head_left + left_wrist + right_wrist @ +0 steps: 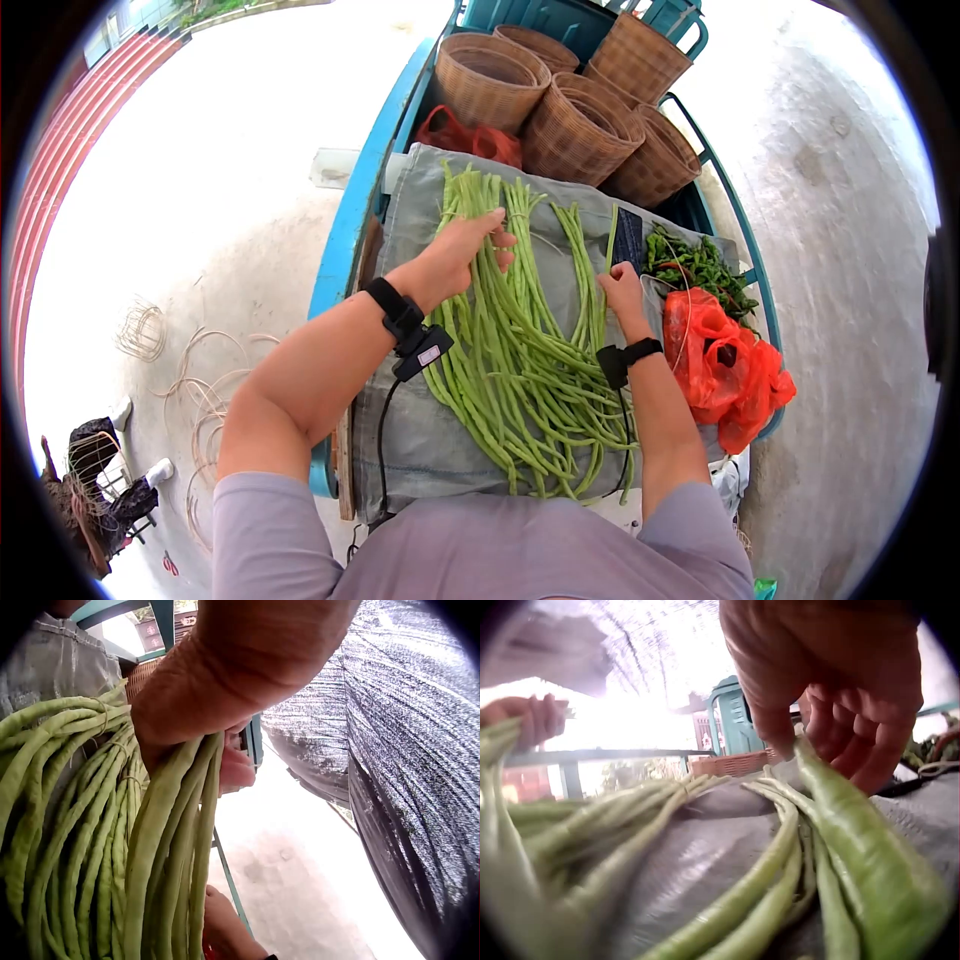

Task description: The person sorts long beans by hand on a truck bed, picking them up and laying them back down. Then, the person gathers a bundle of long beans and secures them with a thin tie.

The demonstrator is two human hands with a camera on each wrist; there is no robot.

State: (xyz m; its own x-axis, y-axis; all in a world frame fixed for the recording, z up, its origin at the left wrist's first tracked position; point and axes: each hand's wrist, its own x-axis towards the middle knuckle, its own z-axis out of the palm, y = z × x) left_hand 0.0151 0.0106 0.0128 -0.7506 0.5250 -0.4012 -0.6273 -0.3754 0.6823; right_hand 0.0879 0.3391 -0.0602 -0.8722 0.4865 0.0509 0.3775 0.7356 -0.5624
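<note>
The long green beans (490,310) lie across a grey sheet (405,240) spread on the blue cargo bed (365,205), their far ends gathered under the left hand (462,255), which grasps a bunch between thumb and fingers. The right hand (624,295) pinches the end of a bean at the right, just short of a dark flat object (628,240). The likeliest trouble is tangling: the near ends fan out and cross toward the right, so a pull on one bean could drag others along or snap it. If the left hand's hold loosens, its beans could slip back among the neighbouring bunch (522,225), and the two would be hard to tell apart. The right wrist's black cable (628,430) runs over the near beans and might catch on them as that arm lifts. A wide swing right risks knocking the red plastic bag (700,345) or the green peppers (690,262) beyond it; too tight a pinch could bruise the pod.
</note>
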